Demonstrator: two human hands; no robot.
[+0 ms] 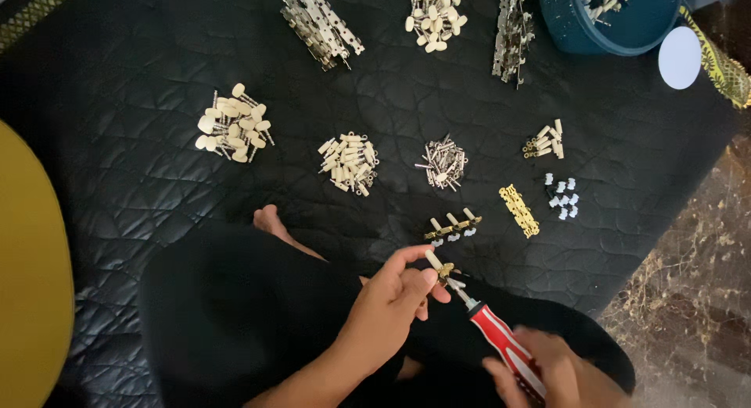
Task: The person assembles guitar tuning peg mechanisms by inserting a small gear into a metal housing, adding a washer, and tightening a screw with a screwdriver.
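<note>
Left hand (391,294) pinches a small brass tuning peg (440,269) in closed fingers; right hand (540,369) grips a red-handled screwdriver (501,341), tip touching the peg; loose pegs (235,122) lie on the black quilted mat (117,181).

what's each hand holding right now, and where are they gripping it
The left hand pinches a small brass part with a cream knob by its body. The right hand grips the screwdriver by its red handle.

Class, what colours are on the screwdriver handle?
Red with white stripes on the screwdriver handle, seen in the head view.

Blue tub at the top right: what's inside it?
The blue tub holds a few cream-knobbed metal parts, visible near its top edge. The frame cuts off the rest of its inside.
</note>
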